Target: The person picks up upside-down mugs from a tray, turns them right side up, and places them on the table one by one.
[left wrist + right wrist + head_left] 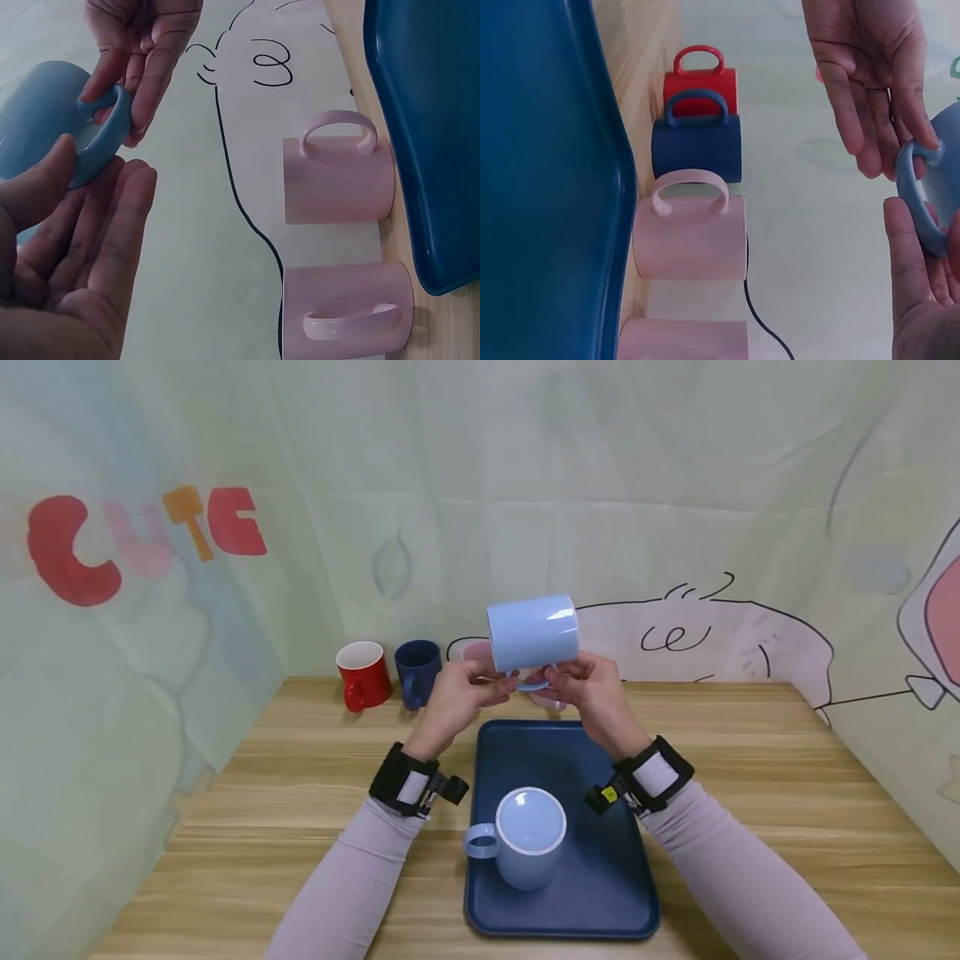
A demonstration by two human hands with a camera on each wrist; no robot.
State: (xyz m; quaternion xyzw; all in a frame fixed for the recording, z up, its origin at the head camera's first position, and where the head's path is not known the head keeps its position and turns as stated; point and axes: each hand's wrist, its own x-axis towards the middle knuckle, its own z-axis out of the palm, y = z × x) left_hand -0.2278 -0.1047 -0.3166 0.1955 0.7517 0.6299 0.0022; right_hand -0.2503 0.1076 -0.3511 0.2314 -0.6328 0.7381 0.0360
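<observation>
A light blue mug (534, 633) is held up sideways above the far end of the tray, its handle (112, 135) pointing down. My left hand (459, 697) pinches one end of that handle between thumb and fingers. At the handle's other end, the thumb and fingers of my right hand (596, 693) do the same. A second light blue mug (531, 843) stands upside down on the dark blue tray (600, 893), its handle turned left.
Along the back of the wooden table (300, 777) stand a red mug (365, 681), a dark blue mug (417, 672) and two pink mugs, one of them (694, 240) beside the dark blue one. The pink pair is partly hidden behind my hands in the head view. A printed cloth (637, 460) hangs behind.
</observation>
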